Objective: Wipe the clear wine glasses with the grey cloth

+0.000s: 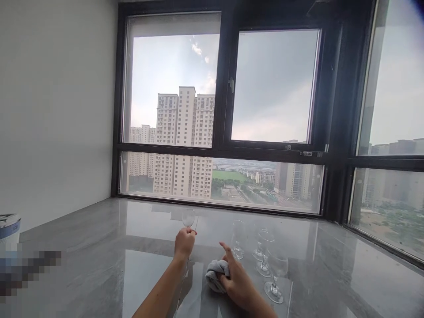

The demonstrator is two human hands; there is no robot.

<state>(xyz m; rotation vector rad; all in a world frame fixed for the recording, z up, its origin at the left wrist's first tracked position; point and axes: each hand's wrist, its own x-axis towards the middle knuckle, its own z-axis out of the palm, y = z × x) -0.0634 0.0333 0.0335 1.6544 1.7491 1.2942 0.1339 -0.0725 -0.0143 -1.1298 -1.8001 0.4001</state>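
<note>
The left hand (184,242) pinches the stem of a small glass (188,217), bowl up at its 12 o'clock, held just over the table (99,247). The grip looks thin: only fingertips on a narrow stem, so a slip or a twist could drop the glass onto the hard stone top, where it would likely chip or break. The right hand (236,280) is clenched round a grey cloth (216,274), its forefinger sticking out toward 11 o'clock. That finger and the wrist sit close to four more glasses (265,256) standing at 1 to 3 o'clock of it; the nearest one (275,276), just beside the hand at 3 o'clock, could be knocked over by a careless sweep, and it might take its neighbours down too. The glossy top could let a toppled glass slide.

The held glass is clear, with a rounded bowl, and looks empty; it is hard to make out against the pale reflection of the window (172,84). Whether it is wet or smeared cannot be told. A white tub (9,227) stands well apart at 9 o'clock.
</note>
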